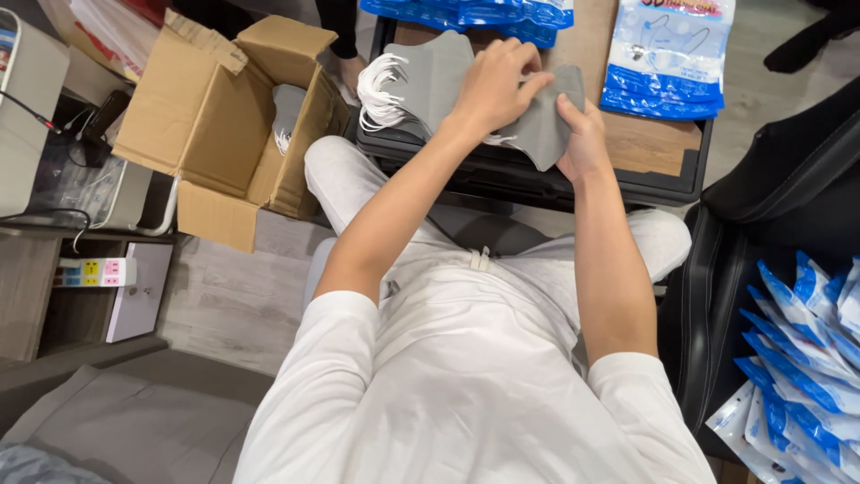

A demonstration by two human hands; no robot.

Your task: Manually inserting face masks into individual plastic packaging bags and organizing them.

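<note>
While an open cardboard box sits on the floor at the far left with more grey pieces showing inside it, the person works a stack of grey face masks on the low wooden table straight ahead of their knees. The stack lies flat on the near part of the table, its white ear loops fanned out toward the left and its folded, pointed edge toward the right and down. Its long axis runs roughly left to right across the table, tilted a little lower at the right end.

The left hand lies on top of the stack, fingers curled and pressing down over the upper mask, apparently pinching its edge. The right hand is closed on the right end of the masks, thumb on top, holding that end.

The step in hand looks like counting or peeling masks off the stack. The next move likely calls for the left fingers to separate one layer cleanly while the right hand keeps the rest aligned.

Further right, blue-and-white packets lie on the table, and more packets are heaped on a black chair.
</note>
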